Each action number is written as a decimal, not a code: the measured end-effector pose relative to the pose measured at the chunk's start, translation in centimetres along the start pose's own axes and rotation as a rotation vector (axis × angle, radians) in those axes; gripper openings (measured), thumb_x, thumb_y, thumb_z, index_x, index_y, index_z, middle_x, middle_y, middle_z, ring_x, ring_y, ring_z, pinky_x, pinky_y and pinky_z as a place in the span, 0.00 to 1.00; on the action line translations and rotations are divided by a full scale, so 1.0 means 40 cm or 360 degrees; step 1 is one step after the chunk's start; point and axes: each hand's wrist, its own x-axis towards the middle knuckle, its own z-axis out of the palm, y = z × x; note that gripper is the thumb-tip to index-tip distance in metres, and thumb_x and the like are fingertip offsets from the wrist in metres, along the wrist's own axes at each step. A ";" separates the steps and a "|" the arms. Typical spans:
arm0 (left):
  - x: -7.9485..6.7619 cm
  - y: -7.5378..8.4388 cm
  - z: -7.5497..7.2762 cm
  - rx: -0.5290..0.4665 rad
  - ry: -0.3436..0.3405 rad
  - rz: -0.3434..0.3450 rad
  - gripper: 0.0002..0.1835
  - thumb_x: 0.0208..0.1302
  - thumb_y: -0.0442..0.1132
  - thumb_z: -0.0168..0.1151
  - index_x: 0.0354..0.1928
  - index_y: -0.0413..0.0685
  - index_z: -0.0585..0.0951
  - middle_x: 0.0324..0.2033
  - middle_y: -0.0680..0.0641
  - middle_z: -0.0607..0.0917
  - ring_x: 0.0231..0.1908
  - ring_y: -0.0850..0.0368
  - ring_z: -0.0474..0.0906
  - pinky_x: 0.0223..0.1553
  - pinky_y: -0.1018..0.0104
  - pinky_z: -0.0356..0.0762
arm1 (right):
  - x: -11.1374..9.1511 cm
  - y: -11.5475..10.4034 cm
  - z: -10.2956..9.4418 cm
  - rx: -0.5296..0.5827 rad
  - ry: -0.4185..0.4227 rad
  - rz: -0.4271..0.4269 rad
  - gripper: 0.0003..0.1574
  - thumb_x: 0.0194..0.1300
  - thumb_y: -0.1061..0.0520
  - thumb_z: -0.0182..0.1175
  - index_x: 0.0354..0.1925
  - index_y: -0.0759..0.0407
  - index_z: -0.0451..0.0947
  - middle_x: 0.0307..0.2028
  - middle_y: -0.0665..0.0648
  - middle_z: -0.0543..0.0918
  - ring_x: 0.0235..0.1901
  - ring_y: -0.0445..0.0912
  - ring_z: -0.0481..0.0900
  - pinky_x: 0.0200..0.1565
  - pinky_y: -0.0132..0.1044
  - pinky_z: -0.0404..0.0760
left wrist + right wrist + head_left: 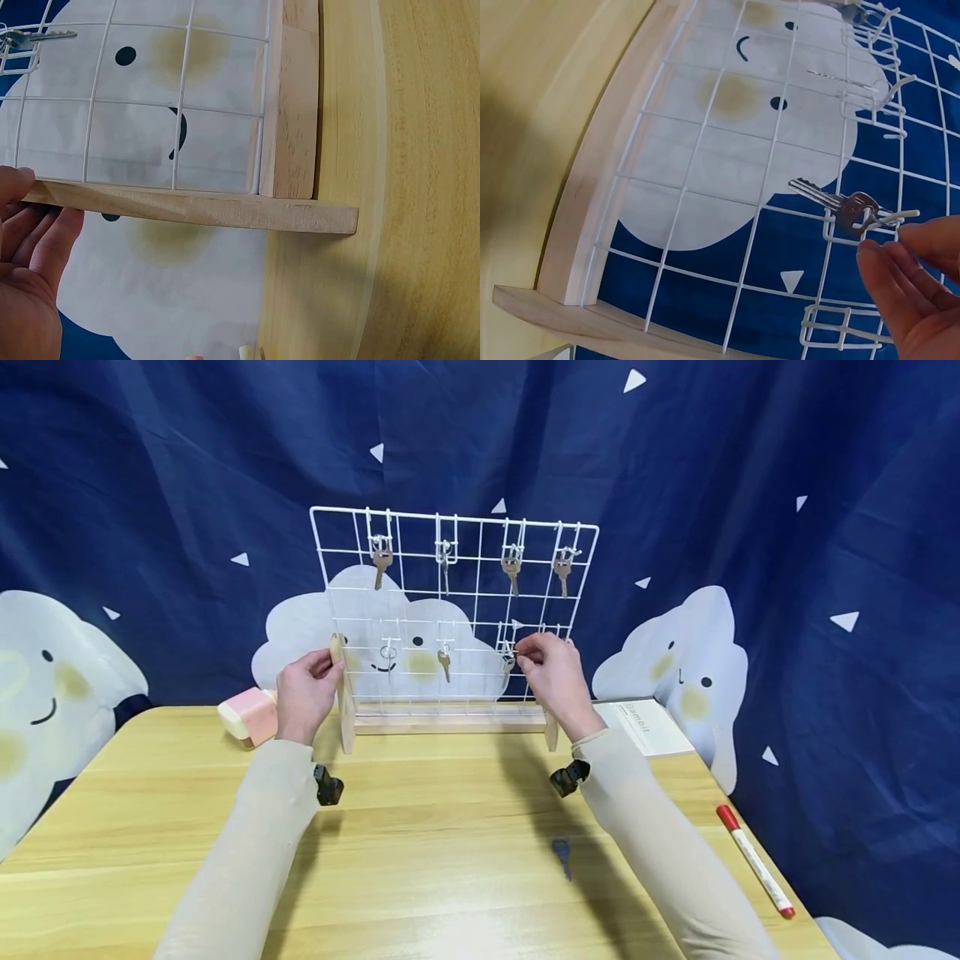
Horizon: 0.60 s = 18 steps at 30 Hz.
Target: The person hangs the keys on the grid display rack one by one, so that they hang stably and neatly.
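A white wire grid rack [480, 593] stands in a wooden base [450, 724], with keys hanging from its hooks in two rows. My left hand [307, 693] grips the wooden side post [187, 206] at the rack's left, thumb on one side and fingers on the other. At the lower row's right part, my right hand [553, 672] pinches the small ring of a key [855, 211] between thumb and fingertips. That ring is at a white hook [900, 216]; fingertips partly hide it. Beside it in the same row hangs another key [445, 664].
A loose key [561, 857] lies on the table [420, 877] by the right forearm. A red-capped marker [753, 860] lies near the right edge. Behind the right arm is a white booklet [648, 727]; a pink and cream block [250, 717] sits beside the left hand.
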 end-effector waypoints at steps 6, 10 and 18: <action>0.001 0.001 -0.002 0.0013 -0.0013 0.0020 0.19 0.70 0.38 0.60 0.59 0.36 0.79 0.52 0.38 0.83 0.52 0.48 0.80 0.54 0.57 0.78 | -0.054 0.000 -0.025 0.0118 -0.0025 0.0021 0.07 0.62 0.68 0.62 0.39 0.63 0.83 0.36 0.56 0.84 0.36 0.47 0.82 0.44 0.41 0.80; 0.004 0.002 -0.004 0.0016 -0.0027 0.0020 0.19 0.70 0.38 0.59 0.60 0.36 0.79 0.52 0.38 0.83 0.52 0.48 0.80 0.54 0.57 0.78 | -0.100 0.001 -0.035 0.0241 -0.0118 0.0039 0.07 0.63 0.68 0.62 0.40 0.62 0.83 0.39 0.56 0.84 0.38 0.46 0.82 0.44 0.39 0.82; 0.002 -0.001 -0.005 0.0000 -0.0021 0.0006 0.19 0.70 0.38 0.60 0.59 0.36 0.79 0.52 0.38 0.83 0.53 0.48 0.80 0.53 0.57 0.78 | -0.188 0.002 -0.052 0.0214 -0.0432 0.0051 0.11 0.65 0.65 0.63 0.46 0.64 0.82 0.45 0.58 0.83 0.45 0.51 0.82 0.48 0.45 0.82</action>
